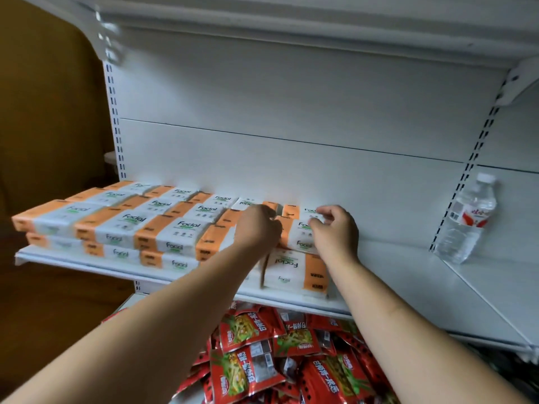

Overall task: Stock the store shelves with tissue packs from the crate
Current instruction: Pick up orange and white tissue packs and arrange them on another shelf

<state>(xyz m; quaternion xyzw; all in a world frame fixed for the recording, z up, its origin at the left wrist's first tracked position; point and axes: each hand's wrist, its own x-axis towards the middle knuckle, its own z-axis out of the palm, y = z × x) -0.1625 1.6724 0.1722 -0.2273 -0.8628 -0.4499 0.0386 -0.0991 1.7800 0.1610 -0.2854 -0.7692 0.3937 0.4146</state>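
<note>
Orange-and-white tissue packs marked "Facial" lie in rows, two layers high, on the white shelf. My left hand reaches over the stack with curled fingers that grip the left end of a tissue pack on top at the right end of the rows. My right hand pinches the right end of that same pack. A further pack lies turned the other way at the shelf's front, below my hands. The crate is out of view.
A clear water bottle with a red label leans against the shelf upright at the right. Red snack packets fill the lower shelf under my arms. The right part of the tissue shelf is bare. A brown wall stands to the left.
</note>
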